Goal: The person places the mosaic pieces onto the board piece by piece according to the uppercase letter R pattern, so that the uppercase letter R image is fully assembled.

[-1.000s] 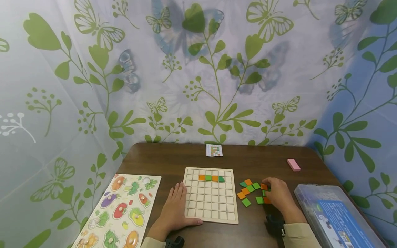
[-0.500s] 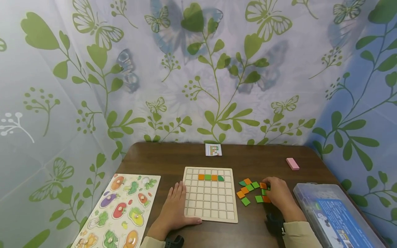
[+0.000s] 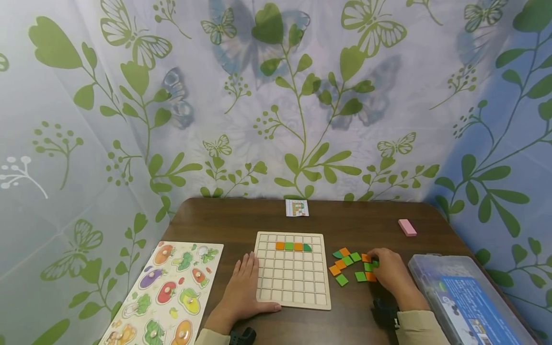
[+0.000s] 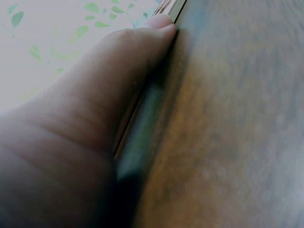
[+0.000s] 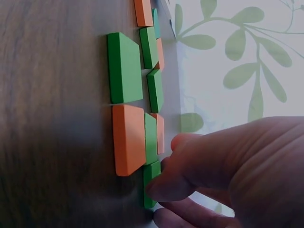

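My left hand (image 3: 241, 292) lies at the lower left of the wooden grid board (image 3: 293, 287), fingers straight along its left edge and thumb at its near edge. The left wrist view shows the thumb (image 4: 128, 52) against the board's side. Four coloured pieces form a row near the board's top, ending in a dark green rounded piece (image 3: 307, 247). My right hand (image 3: 390, 273) is over the loose tiles right of the board. Its thumb and fingers pinch a green square tile (image 5: 152, 183) at the group's end. An orange tile (image 5: 160, 135) lies by the index finger.
Several loose green and orange tiles (image 3: 341, 280) lie between board and right hand. A vegetable puzzle board (image 3: 172, 287) is at left, a clear plastic case (image 3: 465, 297) at right. A pink block (image 3: 407, 227) and a pattern card (image 3: 297, 208) lie farther back.
My right hand has shifted slightly right, and more of the green tile by its fingertips shows. The left hand and the board have stayed in place.
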`<move>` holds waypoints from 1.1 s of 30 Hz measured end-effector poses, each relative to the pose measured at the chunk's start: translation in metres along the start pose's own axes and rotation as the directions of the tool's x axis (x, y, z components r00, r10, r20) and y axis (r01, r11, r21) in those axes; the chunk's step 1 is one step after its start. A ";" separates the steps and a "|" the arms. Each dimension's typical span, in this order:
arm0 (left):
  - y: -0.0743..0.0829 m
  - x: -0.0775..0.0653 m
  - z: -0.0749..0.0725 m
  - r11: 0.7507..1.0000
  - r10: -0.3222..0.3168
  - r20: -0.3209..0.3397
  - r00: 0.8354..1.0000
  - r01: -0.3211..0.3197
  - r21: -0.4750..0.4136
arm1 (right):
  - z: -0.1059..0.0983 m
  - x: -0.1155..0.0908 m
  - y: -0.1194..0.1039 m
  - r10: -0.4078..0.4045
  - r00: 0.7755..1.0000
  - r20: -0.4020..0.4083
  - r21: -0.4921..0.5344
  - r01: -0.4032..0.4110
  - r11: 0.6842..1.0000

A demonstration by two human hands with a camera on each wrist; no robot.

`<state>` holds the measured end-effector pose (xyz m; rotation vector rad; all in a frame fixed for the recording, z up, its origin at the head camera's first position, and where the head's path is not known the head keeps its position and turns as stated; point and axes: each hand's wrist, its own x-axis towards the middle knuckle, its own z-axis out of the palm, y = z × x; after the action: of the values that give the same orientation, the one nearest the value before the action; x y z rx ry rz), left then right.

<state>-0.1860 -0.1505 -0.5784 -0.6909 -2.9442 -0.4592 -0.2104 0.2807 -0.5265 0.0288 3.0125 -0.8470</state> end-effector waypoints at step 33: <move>0.000 -0.001 0.000 1.000 0.004 -0.011 1.000 -0.004 0.001 | 0.008 -0.010 -0.001 -0.059 0.990 -0.129 -0.018 0.058 0.998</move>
<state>-0.1853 -0.1504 -0.5784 -0.6921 -2.9321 -0.4596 -0.2002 0.2755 -0.5327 -0.0049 3.1552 -0.8611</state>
